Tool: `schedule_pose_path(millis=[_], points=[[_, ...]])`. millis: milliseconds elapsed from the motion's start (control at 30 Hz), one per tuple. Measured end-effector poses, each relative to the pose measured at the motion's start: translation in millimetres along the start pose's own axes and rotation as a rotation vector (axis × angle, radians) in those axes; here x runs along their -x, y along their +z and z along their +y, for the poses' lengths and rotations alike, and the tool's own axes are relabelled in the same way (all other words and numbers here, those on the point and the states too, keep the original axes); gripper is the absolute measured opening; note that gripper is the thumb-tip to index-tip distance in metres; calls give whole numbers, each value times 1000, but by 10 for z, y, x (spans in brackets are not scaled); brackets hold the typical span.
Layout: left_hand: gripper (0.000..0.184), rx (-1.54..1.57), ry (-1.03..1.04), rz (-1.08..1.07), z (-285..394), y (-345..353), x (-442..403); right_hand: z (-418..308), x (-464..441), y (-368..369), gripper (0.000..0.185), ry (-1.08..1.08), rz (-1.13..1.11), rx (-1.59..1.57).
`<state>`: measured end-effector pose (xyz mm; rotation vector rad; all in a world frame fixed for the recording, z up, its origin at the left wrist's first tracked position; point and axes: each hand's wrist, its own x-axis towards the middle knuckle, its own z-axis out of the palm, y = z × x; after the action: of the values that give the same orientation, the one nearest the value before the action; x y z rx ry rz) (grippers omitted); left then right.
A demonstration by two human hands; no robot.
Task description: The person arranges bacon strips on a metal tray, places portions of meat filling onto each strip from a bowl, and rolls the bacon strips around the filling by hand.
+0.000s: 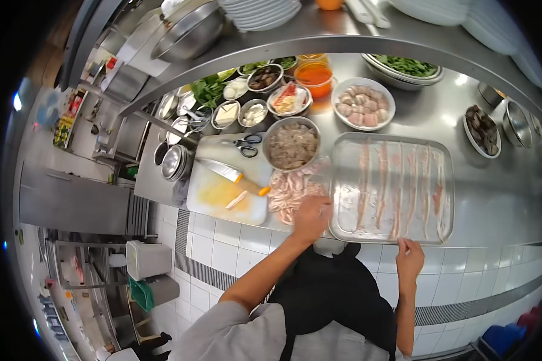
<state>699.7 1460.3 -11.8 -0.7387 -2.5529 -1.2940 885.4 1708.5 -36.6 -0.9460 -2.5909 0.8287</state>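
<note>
My left hand (312,218) is closed, its fingers curled between the pile of pale meat strips (286,198) and the left edge of a metal tray (350,231). Whatever it may hold is blurred. At the tray's front rim my right hand (409,257) has its fingertips pinched together near the lower end of a meat strip (396,204); what is in the pinch is too small to make out. Several strips lie lengthwise, side by side in the tray, with its left part bare. A knife (223,171) with a yellow-marked handle rests on the white cutting board (208,207).
Scissors (247,144) lie at the board's back edge. A bowl of shrimp-like pieces (292,144) stands behind the pile, and a bowl of rolled meat (362,103) behind the tray. A steel shelf (343,37) overhangs the counter's back. Another bowl (483,132) stands right.
</note>
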Motion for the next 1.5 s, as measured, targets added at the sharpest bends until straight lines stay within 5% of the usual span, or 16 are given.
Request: schedule_pose_path(millis=[133,267,667,733,833,967,1067,1133,1500], points=[[23,-253,-319,342,-1120,-1190,532,-194,183,-49,9,-67,-23,-129],[20,-524,-421,221,-1668,-2014,685,-632,130,183,7,-247,-43,-159],[6,-533,-108,111,-2166,-2238,696,-2207,241,782,12,-500,-326,-289],[7,-369,-119,193,-2042,-2260,658,-2386,307,841,13,-478,-436,-347],[11,-165,-301,162,-2055,-2280,644,-2518,331,1163,16,-728,-423,-431],[4,173,-326,47,-1909,-2055,417,-2795,365,1614,46,-641,-618,-507],[4,415,-414,-141,-1574,-1893,251,-2977,325,1697,52,-697,-499,-591],[3,467,-381,-249,-1457,-1749,206,-3007,298,1695,56,-597,-639,-689],[10,545,-370,-581,-344,-723,-174,-1618,156,841,26,-132,-554,-685]])
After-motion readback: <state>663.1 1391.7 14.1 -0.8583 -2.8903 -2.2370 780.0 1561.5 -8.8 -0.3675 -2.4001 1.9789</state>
